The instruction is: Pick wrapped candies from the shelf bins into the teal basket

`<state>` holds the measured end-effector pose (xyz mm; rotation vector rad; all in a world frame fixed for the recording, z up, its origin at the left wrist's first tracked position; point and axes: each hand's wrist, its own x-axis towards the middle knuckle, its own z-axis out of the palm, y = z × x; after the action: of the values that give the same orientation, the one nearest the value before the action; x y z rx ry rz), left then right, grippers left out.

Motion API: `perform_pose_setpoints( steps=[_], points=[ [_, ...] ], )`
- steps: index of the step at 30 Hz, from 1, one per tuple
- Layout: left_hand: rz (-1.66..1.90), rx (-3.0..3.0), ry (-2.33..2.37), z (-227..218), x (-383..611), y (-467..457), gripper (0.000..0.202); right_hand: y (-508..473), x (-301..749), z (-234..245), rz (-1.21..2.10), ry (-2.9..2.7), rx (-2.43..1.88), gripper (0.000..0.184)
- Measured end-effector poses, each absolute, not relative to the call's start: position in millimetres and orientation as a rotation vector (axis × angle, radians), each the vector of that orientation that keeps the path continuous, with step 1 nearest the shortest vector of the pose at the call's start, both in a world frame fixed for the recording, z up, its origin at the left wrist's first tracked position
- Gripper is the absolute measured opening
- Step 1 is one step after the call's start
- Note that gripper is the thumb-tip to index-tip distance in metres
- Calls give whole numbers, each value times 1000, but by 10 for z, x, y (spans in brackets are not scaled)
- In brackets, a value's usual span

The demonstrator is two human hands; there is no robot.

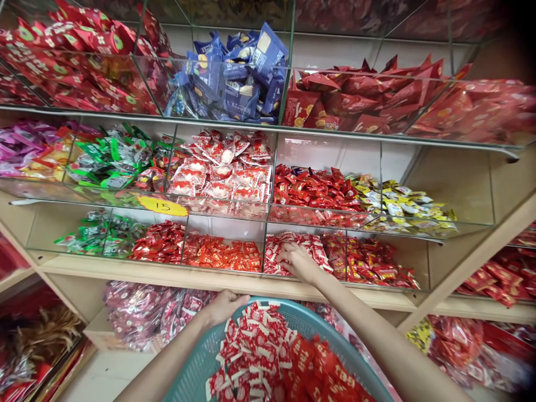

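A teal plastic basket (196, 357) sits low in front of me. It holds red-and-white wrapped candies (255, 346) on the left and plain red packets (318, 368) on the right. My left hand (228, 306) is closed on the basket's far rim. Inside a bottom-shelf compartment, my right hand (296, 260) rests on a pile of red-and-white candies (315, 249), its fingers somewhat bent and apart. Their tips are partly lost among the wrappers, and no candy shows clearly in them.
Clear dividers split the shelves into bins. Orange-red packets (228, 254) lie left of my right hand, dark red candies (372, 259) to its right. A wooden ledge (125, 272) runs above the basket. Bagged goods (142, 312) sit below. A yellow "15" tag (162, 206) hangs on the middle shelf.
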<state>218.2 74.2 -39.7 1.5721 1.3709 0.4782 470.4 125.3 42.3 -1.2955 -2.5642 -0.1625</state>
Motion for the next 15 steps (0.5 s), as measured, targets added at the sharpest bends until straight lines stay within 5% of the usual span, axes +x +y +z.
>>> perform_pose_setpoints(
  steps=[15],
  points=[
    [463,1610,1376,-354,2196,713,60,1004,4839,794,-575,-2534,-1316,19]
  ],
)
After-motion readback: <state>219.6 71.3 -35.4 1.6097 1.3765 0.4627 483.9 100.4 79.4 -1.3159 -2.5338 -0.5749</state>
